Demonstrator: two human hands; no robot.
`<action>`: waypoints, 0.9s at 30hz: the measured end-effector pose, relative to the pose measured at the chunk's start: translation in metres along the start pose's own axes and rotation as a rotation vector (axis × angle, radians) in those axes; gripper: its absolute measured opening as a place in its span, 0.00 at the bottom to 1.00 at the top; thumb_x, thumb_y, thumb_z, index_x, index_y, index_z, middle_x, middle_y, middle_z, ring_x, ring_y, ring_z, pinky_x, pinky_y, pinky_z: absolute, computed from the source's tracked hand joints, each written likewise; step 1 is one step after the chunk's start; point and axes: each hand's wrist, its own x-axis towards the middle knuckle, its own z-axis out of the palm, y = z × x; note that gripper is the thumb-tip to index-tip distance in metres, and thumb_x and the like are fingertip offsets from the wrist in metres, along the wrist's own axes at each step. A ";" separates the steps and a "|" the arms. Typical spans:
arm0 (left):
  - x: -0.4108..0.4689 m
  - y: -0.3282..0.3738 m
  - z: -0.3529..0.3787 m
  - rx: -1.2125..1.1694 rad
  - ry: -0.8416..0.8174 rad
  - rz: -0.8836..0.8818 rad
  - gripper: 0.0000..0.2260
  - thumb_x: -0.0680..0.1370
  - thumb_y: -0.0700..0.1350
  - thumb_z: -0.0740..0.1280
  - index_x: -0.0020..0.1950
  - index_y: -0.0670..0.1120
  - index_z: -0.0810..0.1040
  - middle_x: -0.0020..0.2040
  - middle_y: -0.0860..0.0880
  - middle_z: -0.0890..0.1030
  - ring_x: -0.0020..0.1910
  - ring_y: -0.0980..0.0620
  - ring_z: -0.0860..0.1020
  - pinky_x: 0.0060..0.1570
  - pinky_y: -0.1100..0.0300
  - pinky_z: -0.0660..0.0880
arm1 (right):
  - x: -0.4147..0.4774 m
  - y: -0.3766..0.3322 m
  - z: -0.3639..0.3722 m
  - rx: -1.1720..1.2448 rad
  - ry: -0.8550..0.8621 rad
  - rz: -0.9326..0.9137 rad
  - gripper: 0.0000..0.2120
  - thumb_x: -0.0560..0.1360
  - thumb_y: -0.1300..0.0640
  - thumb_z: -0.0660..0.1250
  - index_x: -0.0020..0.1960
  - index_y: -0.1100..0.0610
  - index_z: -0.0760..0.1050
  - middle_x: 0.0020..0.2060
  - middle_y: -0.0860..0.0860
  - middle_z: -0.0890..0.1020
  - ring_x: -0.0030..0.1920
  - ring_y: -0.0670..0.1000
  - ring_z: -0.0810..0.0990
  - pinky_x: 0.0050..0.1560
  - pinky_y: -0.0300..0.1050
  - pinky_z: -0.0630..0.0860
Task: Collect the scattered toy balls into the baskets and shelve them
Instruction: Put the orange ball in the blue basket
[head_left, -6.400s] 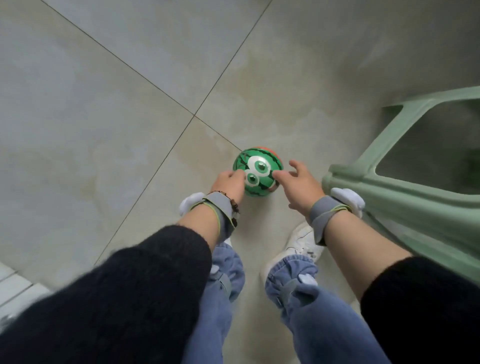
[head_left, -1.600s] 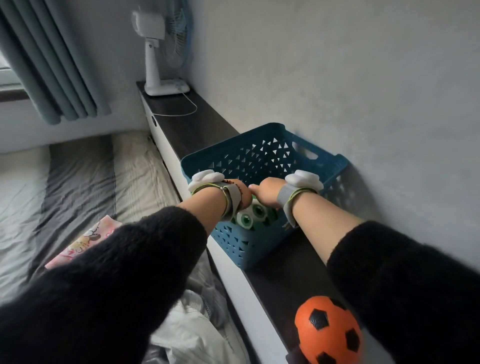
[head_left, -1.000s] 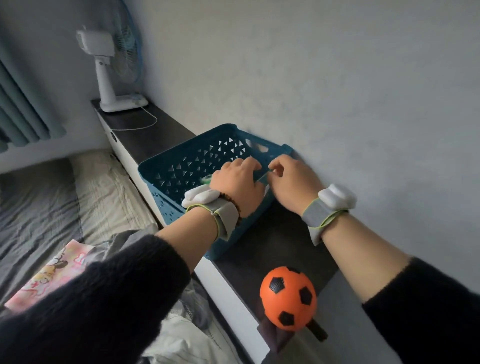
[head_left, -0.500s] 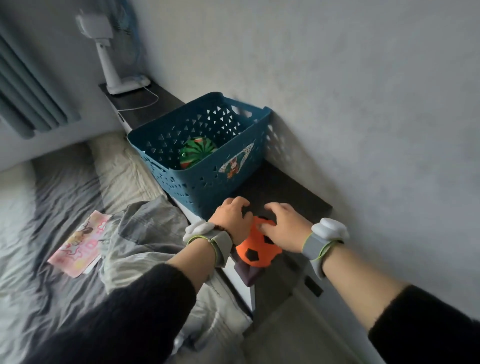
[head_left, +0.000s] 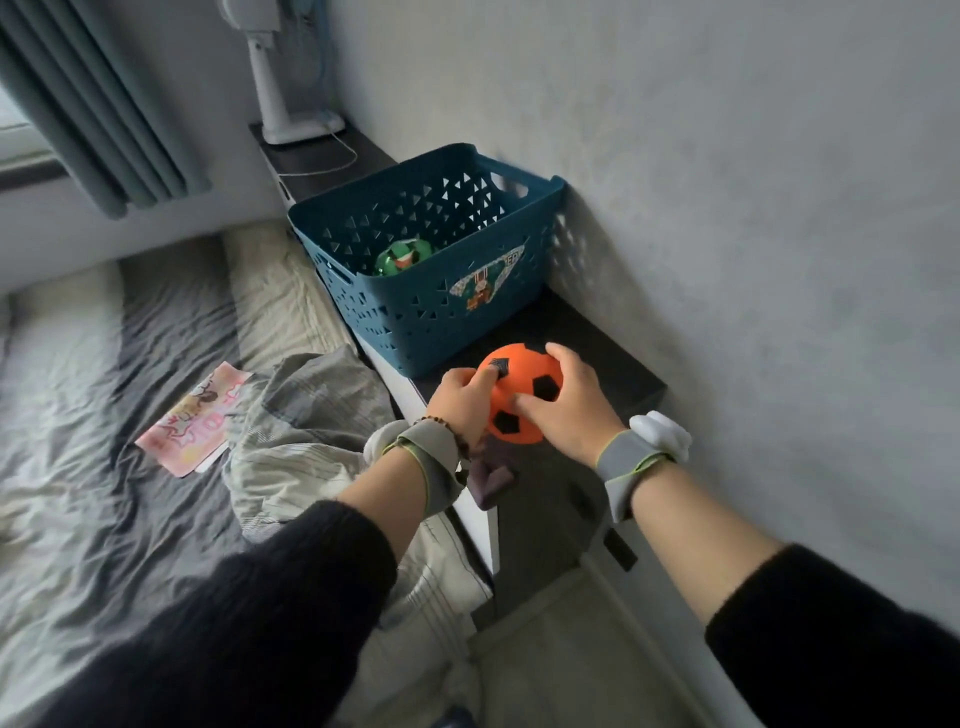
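From the head view, the green ball (head_left: 402, 257) that both hands carried over a moment ago now lies inside the blue basket (head_left: 431, 312), and the hands have dropped back to the orange ball (head_left: 524, 395) at the near end of the shelf (head_left: 597, 353). Half a second ago they were only settling on it; now they have it clasped between them, just in front of the basket's near wall. One ball is home, I'd say, and this one goes in next. The left hand (head_left: 460, 397) grips the ball's left side with curled fingers, and the right hand (head_left: 569, 410) wraps its right side, thumb across the front. Both forearms reach forward over the edge of the bed (head_left: 104, 364)
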 end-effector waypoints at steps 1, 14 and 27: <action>0.001 0.010 -0.002 -0.002 0.014 0.034 0.20 0.74 0.59 0.59 0.57 0.46 0.75 0.47 0.40 0.80 0.45 0.38 0.81 0.45 0.41 0.81 | 0.005 -0.007 -0.005 0.030 0.035 -0.021 0.38 0.71 0.49 0.72 0.75 0.49 0.57 0.72 0.55 0.62 0.68 0.55 0.69 0.59 0.41 0.63; 0.034 0.123 -0.083 -0.055 0.291 0.321 0.24 0.74 0.60 0.60 0.68 0.53 0.68 0.55 0.49 0.75 0.48 0.49 0.77 0.50 0.47 0.80 | 0.070 -0.136 -0.028 0.136 0.217 -0.352 0.36 0.70 0.51 0.74 0.73 0.50 0.62 0.70 0.53 0.66 0.56 0.44 0.67 0.44 0.20 0.62; 0.179 0.157 -0.131 0.030 0.208 0.324 0.33 0.69 0.56 0.69 0.71 0.51 0.63 0.61 0.45 0.74 0.53 0.46 0.76 0.50 0.56 0.74 | 0.222 -0.180 0.008 0.100 0.125 -0.228 0.30 0.74 0.53 0.66 0.74 0.50 0.60 0.70 0.54 0.66 0.66 0.56 0.70 0.58 0.42 0.67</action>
